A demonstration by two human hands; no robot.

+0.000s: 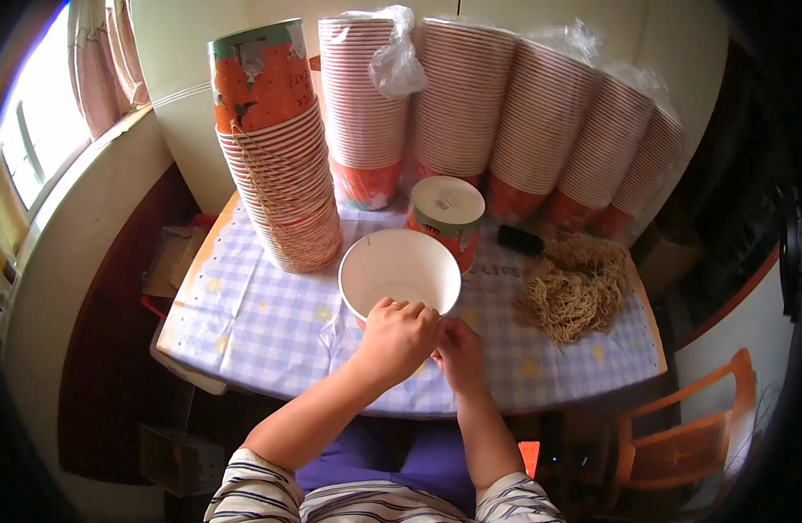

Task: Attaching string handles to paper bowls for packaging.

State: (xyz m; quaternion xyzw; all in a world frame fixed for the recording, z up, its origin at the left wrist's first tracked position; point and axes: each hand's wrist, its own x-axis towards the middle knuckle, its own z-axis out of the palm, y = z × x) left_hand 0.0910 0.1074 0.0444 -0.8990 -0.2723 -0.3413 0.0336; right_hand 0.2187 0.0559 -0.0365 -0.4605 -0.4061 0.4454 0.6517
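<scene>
A white-lined paper bucket (379, 270) stands upright at the table's middle, its open mouth facing me. My left hand (399, 342) is closed over its near rim, fingers curled inside. Just to the right, outside the rim, my right hand (460, 353) is closed in a pinch; what lies between its fingertips is hidden. Behind the bucket, an upside-down orange and green paper bucket (447, 205) shows its pale base. A loose pile of tan twisted cords (579, 301) lies to the right, beside a small black object (520, 240).
At the back left rises a tall stack of nested buckets (279, 187) with cords hanging down its side. Several plastic-wrapped bucket stacks (462, 105) line the table's back. A blue checked tablecloth (261, 322) covers the table. A wooden chair (680, 436) stands at the right.
</scene>
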